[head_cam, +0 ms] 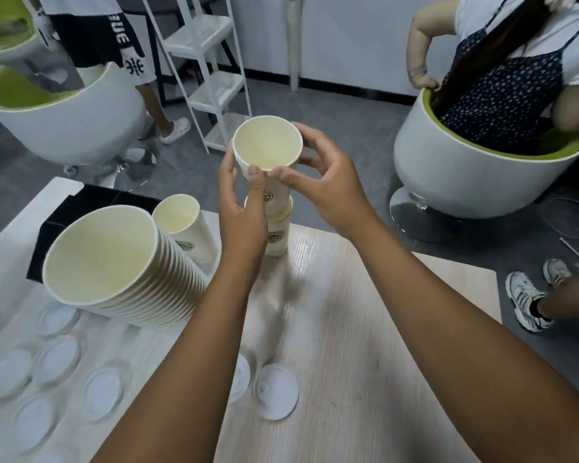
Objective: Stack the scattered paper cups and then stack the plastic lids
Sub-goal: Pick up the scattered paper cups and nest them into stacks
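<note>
Both hands hold the top cup above the far edge of the worktop. The left hand curls its fingers round the cup's left side, thumb on the near rim. The right hand pinches the right rim with thumb and fingers. The cup sits in a short upright stack standing on the worktop. To the left, a tall stack leans toward the camera, with a single cup just behind it. Loose lids lie flat on the near and left worktop, mostly apart.
</note>
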